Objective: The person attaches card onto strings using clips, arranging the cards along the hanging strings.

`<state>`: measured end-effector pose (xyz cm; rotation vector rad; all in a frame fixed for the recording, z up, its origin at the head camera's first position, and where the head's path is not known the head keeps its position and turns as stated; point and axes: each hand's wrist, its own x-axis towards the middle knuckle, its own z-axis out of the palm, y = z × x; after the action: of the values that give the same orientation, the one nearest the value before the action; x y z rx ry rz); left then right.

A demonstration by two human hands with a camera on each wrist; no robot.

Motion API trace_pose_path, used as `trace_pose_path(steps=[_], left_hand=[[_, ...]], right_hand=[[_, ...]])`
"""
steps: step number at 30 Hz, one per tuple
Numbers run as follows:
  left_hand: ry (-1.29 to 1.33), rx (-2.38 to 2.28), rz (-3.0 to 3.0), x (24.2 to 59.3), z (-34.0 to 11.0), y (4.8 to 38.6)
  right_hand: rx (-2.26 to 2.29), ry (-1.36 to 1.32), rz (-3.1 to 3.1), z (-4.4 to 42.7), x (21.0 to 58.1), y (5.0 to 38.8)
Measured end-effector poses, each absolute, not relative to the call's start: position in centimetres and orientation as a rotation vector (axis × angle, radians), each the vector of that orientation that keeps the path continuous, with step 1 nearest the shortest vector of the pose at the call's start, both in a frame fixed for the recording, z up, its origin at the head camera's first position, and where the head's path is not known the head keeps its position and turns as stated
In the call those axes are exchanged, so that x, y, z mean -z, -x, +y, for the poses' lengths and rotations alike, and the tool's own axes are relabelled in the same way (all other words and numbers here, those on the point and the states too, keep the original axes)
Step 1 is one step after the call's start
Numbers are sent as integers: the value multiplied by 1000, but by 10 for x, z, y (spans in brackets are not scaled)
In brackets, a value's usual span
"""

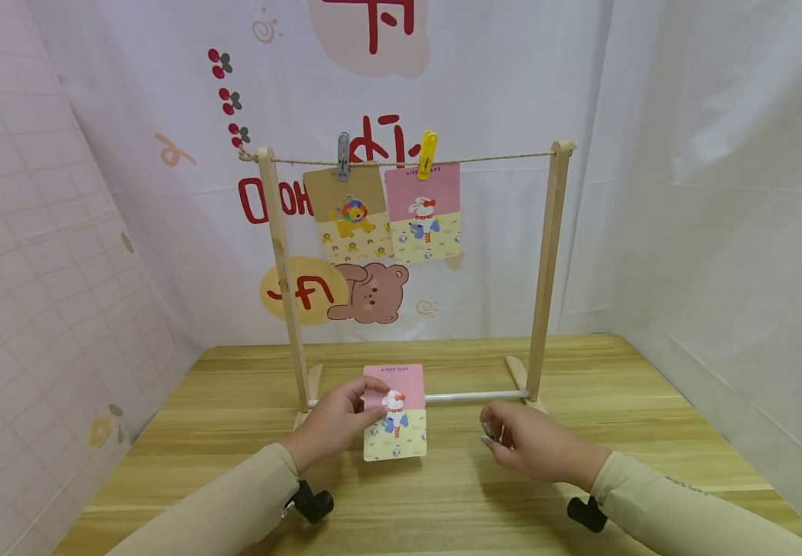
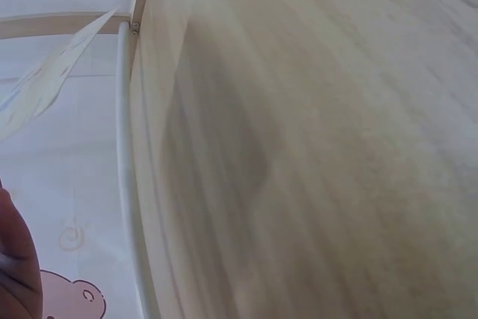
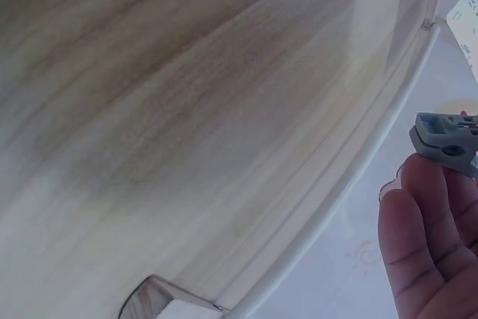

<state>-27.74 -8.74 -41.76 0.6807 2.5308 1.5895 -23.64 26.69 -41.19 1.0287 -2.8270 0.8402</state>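
My left hand (image 1: pixel 334 421) pinches a pink and yellow card (image 1: pixel 397 442) with a white puppy print by its left edge, above the table. In the left wrist view the same card (image 2: pixel 52 80) is seen nearly edge-on. To the right, apart from the card, my right hand (image 1: pixel 539 444) holds a grey clothespin (image 3: pixel 444 140) between thumb and fingers. Behind both hands, a brown lion card (image 1: pixel 348 216) hangs from a rope under a grey clothespin (image 1: pixel 343 157). Beside it a pink and yellow card (image 1: pixel 424 208) hangs under a yellow clothespin (image 1: pixel 428 154).
The rope (image 1: pixel 498 158) runs between two wooden posts (image 1: pixel 552 270) of a stand on the wooden table (image 1: pixel 456 494). A white rod (image 1: pixel 477 397) joins the posts low down, just behind the hands. A printed white curtain (image 1: pixel 498 255) hangs behind.
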Motion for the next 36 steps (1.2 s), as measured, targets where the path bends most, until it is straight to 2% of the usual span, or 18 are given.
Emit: trace_pose_path(steps=[21, 36], left_hand=[[-737, -1648, 2543, 397, -74, 280], [-815, -1662, 2575, 373, -56, 287]], right_hand=[[-882, -989, -2721, 266, 401, 237], [-886, -868, -2643, 270, 387, 242]])
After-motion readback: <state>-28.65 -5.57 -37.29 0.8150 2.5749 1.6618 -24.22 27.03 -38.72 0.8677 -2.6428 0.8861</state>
